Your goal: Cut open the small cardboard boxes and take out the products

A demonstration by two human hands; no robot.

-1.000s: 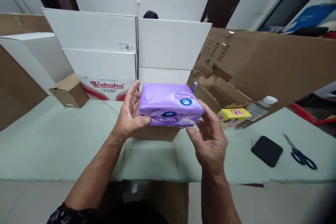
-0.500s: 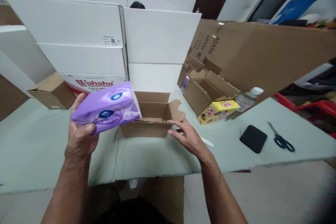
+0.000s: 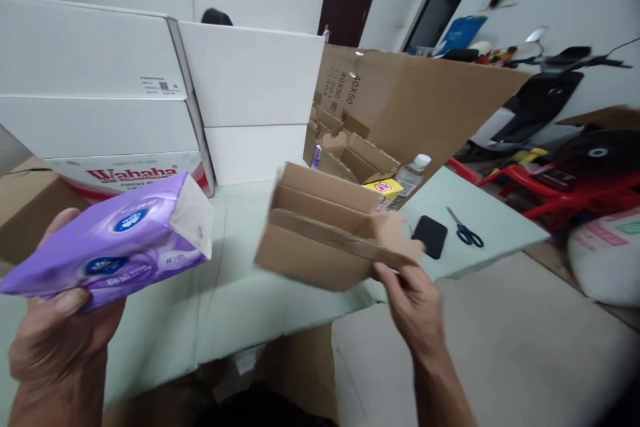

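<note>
My left hand [image 3: 70, 327] grips a purple tissue pack [image 3: 150, 233] by its left end, thumb on the near face. The pack is up in the air at the left, its whitish end facing right. On the other side, my right hand [image 3: 415, 300] pinches the right end of a small brown cardboard box [image 3: 310, 257]. That box is open at the top, tilted and slightly blurred, and appears raised off the table [image 3: 235, 300]. Its inside looks bare where I can see it; the bottom is partly hidden by the near wall.
Tall white cartons [image 3: 250, 80] stand at the back. To the right are another open cardboard box [image 3: 357, 157], a yellow box [image 3: 385, 190], a clear bottle [image 3: 413, 177], a black pad [image 3: 430, 237] and scissors [image 3: 465, 230]. A brown cardboard sheet [image 3: 400, 93] stands behind them.
My right hand has lifted and tilted the small cardboard box, bringing it nearer. The tissue pack in my left hand has come closer too. The view has turned right.
</note>
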